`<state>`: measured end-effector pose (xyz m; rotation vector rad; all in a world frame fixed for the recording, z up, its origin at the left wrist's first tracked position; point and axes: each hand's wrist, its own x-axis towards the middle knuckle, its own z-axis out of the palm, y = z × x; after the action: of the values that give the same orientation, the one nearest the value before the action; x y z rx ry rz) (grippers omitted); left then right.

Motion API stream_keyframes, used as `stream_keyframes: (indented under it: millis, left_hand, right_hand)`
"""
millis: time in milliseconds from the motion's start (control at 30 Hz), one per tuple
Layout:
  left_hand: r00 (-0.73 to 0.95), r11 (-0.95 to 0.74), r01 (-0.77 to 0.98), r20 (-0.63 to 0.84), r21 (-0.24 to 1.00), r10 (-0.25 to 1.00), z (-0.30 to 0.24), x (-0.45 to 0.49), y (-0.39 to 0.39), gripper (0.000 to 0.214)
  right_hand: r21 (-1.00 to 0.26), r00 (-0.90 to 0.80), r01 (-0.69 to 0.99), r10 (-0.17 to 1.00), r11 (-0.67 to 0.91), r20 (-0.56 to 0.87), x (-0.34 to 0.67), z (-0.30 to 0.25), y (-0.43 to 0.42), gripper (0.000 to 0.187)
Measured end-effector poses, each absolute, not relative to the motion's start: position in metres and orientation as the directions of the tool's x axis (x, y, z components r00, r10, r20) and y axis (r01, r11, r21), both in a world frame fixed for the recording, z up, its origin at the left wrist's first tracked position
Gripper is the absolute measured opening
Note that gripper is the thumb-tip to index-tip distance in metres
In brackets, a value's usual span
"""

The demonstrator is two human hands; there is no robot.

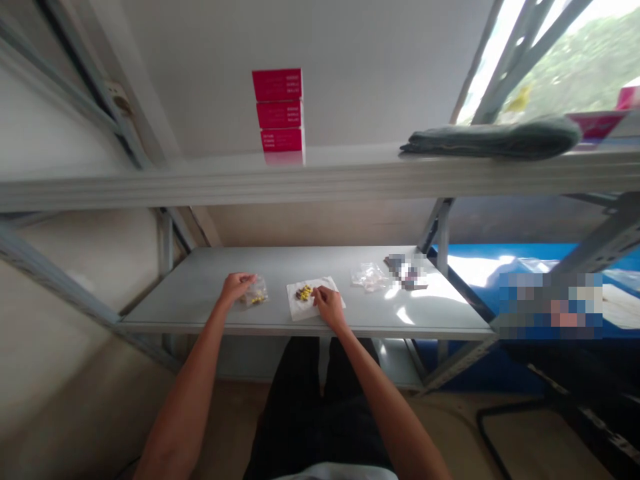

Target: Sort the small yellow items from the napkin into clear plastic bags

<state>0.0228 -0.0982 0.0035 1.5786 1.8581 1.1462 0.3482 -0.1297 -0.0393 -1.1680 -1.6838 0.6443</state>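
Note:
My left hand (237, 287) pinches the top edge of a small clear plastic bag (257, 293) that has some yellow and dark capsules inside. To the right of it lies a white sheet of paper (300, 310), with a small heap of yellow and brown capsules (304, 293) on it. My right hand (327, 303) is over the sheet's right part, its fingertips closed together beside the heap. Whether a capsule is between those fingertips is too small to make out.
Clear plastic bags (369, 276) lie right of the paper, near a dark, partly blurred item (407, 272). Above, an upper shelf (210, 183) bears stacked red boxes (280, 113) and a folded grey cloth (493, 139). Metal posts (443, 230) stand at the shelf's sides.

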Motion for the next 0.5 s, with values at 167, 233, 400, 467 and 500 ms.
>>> stream_keyframes:
  millis: [167,233,400,467,500]
  left_hand:
    - [-0.336,0.063,0.832,0.409,0.552,0.848,0.005,0.012,-0.091,0.056]
    - [-0.336,0.128,0.909,0.514,0.398,0.789,0.004,0.022,-0.099,0.056]
    - [-0.139,0.018,0.973,0.521,0.231,0.842,-0.009,0.065,-0.119,0.050]
    - [-0.045,-0.059,0.977,0.469,0.204,0.882,-0.021,0.077,-0.122,0.057]
    - [-0.040,-0.057,0.978,0.444,0.201,0.895,-0.028,0.079,-0.123,0.061]
  right_hand:
    - [-0.844,-0.048,0.377,0.918,0.381,0.393,0.349,-0.039,-0.129,0.039]
    - [-0.846,-0.042,0.373,0.918,0.380,0.394,0.349,-0.039,-0.130,0.039]
    - [-0.852,-0.032,0.368,0.920,0.373,0.390,0.344,-0.037,-0.134,0.040]
    - [-0.821,-0.007,0.425,0.908,0.381,0.418,0.348,-0.036,-0.135,0.039]
    - [-0.784,0.008,0.484,0.894,0.389,0.449,0.355,-0.034,-0.134,0.038]
